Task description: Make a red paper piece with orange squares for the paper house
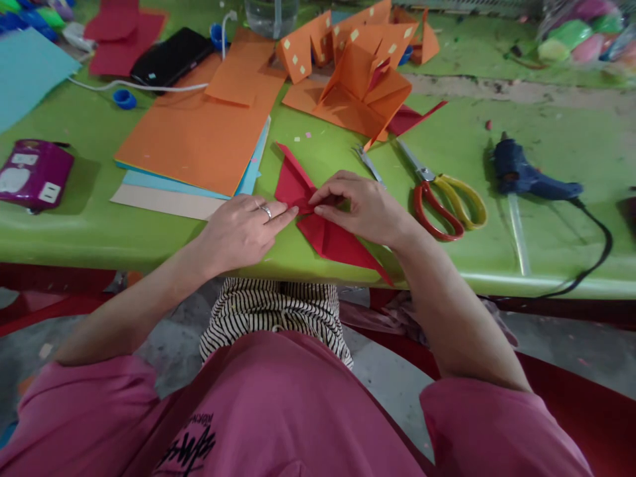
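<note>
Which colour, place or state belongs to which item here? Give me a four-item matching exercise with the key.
1. Folded paper
2. Scissors
3. Glue gun
4. Box-shaped object

A. Dark blue, right of the scissors
B. Purple, near the picture's left edge
C. Red, touched by the left hand and right hand
D. One orange-red handle, one yellow

Pairs: 1-C, 2-D, 3-A, 4-B

Single head-worn view. Camera high above near edge of green table (477, 119), on wearer's side, looking forward and steeply down across it. Close range: left hand (248, 228) and right hand (365, 209) over table's near part; pink shirt (298, 404), nearest to lens, and striped trousers (273, 308) on wearer's side of table. Table runs past view's left and right borders.
</note>
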A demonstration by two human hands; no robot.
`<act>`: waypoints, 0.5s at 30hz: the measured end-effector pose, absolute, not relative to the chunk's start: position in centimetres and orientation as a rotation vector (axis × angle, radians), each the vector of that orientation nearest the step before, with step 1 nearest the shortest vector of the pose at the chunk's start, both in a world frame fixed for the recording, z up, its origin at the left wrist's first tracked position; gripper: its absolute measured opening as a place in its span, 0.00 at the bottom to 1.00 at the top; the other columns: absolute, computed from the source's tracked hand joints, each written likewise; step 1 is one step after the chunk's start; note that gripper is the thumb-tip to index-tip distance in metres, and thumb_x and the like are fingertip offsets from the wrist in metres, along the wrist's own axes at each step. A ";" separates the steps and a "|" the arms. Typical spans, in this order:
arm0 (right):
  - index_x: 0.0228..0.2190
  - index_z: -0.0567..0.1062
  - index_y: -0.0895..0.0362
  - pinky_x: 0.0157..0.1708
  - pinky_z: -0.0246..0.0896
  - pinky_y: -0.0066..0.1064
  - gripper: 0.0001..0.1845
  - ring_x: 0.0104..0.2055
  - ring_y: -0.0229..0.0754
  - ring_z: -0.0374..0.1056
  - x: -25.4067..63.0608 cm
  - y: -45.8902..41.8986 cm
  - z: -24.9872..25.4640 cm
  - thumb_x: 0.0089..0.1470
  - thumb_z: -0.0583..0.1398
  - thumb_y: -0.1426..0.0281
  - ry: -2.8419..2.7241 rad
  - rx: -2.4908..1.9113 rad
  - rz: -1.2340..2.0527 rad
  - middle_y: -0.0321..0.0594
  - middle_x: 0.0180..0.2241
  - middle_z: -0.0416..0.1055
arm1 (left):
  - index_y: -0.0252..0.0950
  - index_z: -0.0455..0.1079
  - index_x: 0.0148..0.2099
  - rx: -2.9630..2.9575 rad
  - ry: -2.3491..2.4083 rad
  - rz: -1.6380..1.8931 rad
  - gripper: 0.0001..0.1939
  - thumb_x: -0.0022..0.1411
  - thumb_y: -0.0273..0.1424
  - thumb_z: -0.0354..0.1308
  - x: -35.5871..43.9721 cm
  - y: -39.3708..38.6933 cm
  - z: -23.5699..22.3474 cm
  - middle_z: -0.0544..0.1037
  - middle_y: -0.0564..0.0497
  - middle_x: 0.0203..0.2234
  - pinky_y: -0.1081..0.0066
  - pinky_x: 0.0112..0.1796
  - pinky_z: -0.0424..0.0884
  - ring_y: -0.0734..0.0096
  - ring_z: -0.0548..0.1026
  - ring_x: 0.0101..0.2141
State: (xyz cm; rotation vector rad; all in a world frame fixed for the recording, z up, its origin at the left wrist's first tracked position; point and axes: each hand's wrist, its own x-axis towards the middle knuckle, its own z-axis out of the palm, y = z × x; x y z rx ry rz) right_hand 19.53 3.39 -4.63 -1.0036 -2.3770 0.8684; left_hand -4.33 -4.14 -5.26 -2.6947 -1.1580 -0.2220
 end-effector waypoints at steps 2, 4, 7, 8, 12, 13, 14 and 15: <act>0.35 0.80 0.54 0.38 0.66 0.36 0.07 0.33 0.40 0.69 19.3 3.3 -4.6 0.56 0.62 0.68 -2.385 -1.011 0.832 0.40 0.36 0.75 | 0.33 0.70 0.60 -2.691 -1.191 -0.262 0.21 0.68 0.25 0.48 -4.1 -4.1 -5.2 0.80 0.44 0.46 0.61 0.42 0.72 0.60 0.77 0.42; 0.34 0.80 0.55 0.37 0.66 0.36 0.06 0.32 0.40 0.69 19.1 3.3 -4.7 0.56 0.62 0.68 -2.392 -1.016 0.803 0.40 0.35 0.75 | 0.34 0.72 0.56 -2.675 -1.266 -0.308 0.17 0.70 0.29 0.49 -3.5 -3.9 -5.0 0.80 0.44 0.44 0.62 0.40 0.72 0.60 0.77 0.40; 0.34 0.80 0.54 0.37 0.66 0.36 0.06 0.33 0.41 0.70 19.1 3.2 -4.8 0.55 0.62 0.69 -2.378 -1.022 0.780 0.40 0.35 0.75 | 0.33 0.74 0.48 -2.619 -1.449 -0.327 0.12 0.70 0.34 0.53 -2.3 -3.4 -4.6 0.79 0.44 0.39 0.66 0.37 0.71 0.60 0.77 0.40; 0.34 0.80 0.54 0.38 0.66 0.36 0.06 0.34 0.41 0.70 19.1 3.2 -4.9 0.55 0.62 0.69 -2.373 -1.020 0.780 0.40 0.36 0.75 | 0.33 0.74 0.46 -2.609 -1.499 -0.319 0.11 0.70 0.34 0.54 -1.8 -3.2 -4.5 0.79 0.44 0.39 0.66 0.36 0.70 0.60 0.77 0.39; 0.35 0.80 0.53 0.40 0.67 0.37 0.05 0.35 0.42 0.71 19.4 3.2 -4.9 0.54 0.62 0.70 -2.395 -0.985 0.793 0.40 0.37 0.75 | 0.35 0.73 0.43 -2.599 -1.603 -0.308 0.09 0.70 0.31 0.52 -0.7 -2.9 -4.3 0.78 0.45 0.38 0.67 0.35 0.69 0.61 0.76 0.38; 0.34 0.80 0.53 0.41 0.67 0.37 0.06 0.35 0.42 0.71 19.4 3.1 -4.9 0.54 0.62 0.71 -2.402 -0.976 0.799 0.40 0.37 0.74 | 0.35 0.73 0.43 -2.593 -1.613 -0.318 0.10 0.71 0.30 0.51 -0.6 -3.0 -4.3 0.77 0.45 0.38 0.66 0.35 0.69 0.61 0.76 0.38; 0.34 0.79 0.53 0.41 0.67 0.37 0.06 0.35 0.41 0.71 19.5 3.1 -4.9 0.53 0.62 0.71 -2.405 -0.973 0.803 0.40 0.37 0.74 | 0.35 0.73 0.43 -2.584 -1.623 -0.331 0.10 0.71 0.30 0.50 -0.5 -3.0 -4.4 0.77 0.45 0.38 0.66 0.35 0.69 0.61 0.76 0.38; 0.34 0.79 0.53 0.41 0.67 0.37 0.06 0.35 0.41 0.71 19.5 3.1 -4.9 0.53 0.62 0.72 -2.406 -0.973 0.805 0.40 0.37 0.73 | 0.35 0.72 0.43 -2.572 -1.635 -0.345 0.10 0.71 0.29 0.50 -0.5 -3.1 -4.4 0.77 0.45 0.38 0.66 0.35 0.69 0.61 0.77 0.38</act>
